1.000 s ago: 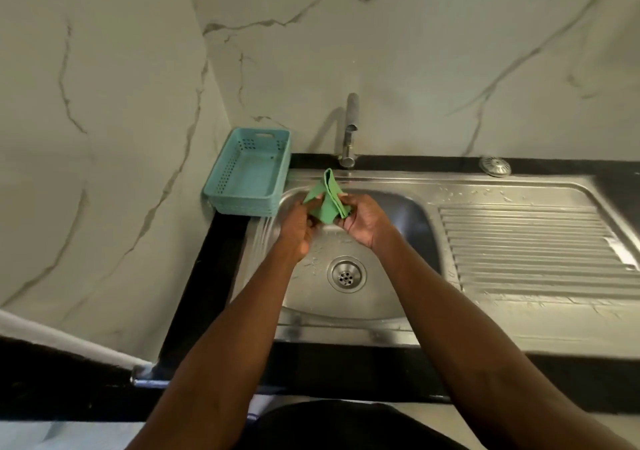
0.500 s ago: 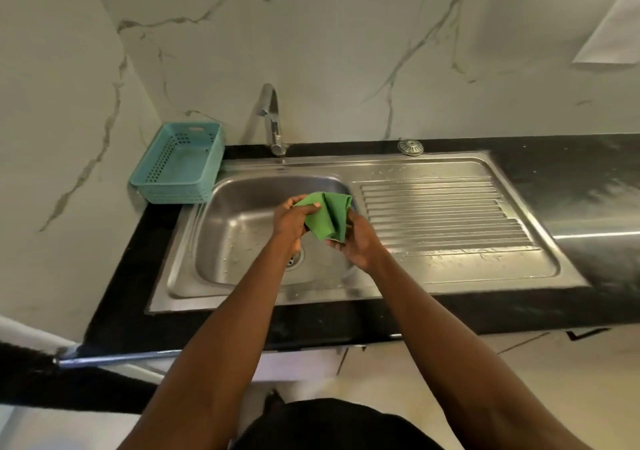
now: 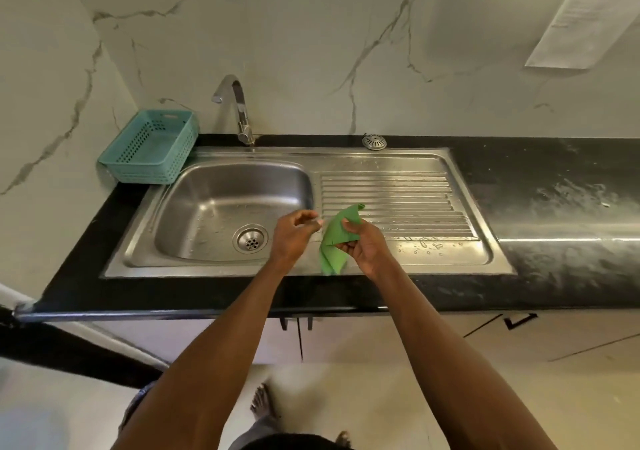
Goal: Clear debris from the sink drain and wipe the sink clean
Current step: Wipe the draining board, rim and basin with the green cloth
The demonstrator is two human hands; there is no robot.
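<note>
A stainless steel sink [image 3: 221,172] is set in a black counter, with a round drain [image 3: 250,239] at the bowl's front right. My right hand [image 3: 363,245] grips a folded green cloth [image 3: 335,241] above the front rim, where bowl and ribbed drainboard [image 3: 391,203] meet. My left hand [image 3: 294,234] hovers just left of the cloth, fingers curled loosely and apart from it, holding nothing. Water drops lie on the bowl floor and the drainboard front.
A teal plastic basket [image 3: 149,148] stands on the counter at the sink's back left. A chrome tap [image 3: 239,110] rises behind the bowl. A round metal strainer [image 3: 374,141] lies on the back ledge. Black counter [image 3: 554,207] stretches right.
Both hands carried the cloth from over the bowl toward the drainboard side. My left hand has let go of the cloth; only the right holds it. The camera view shifted and pulled back.
</note>
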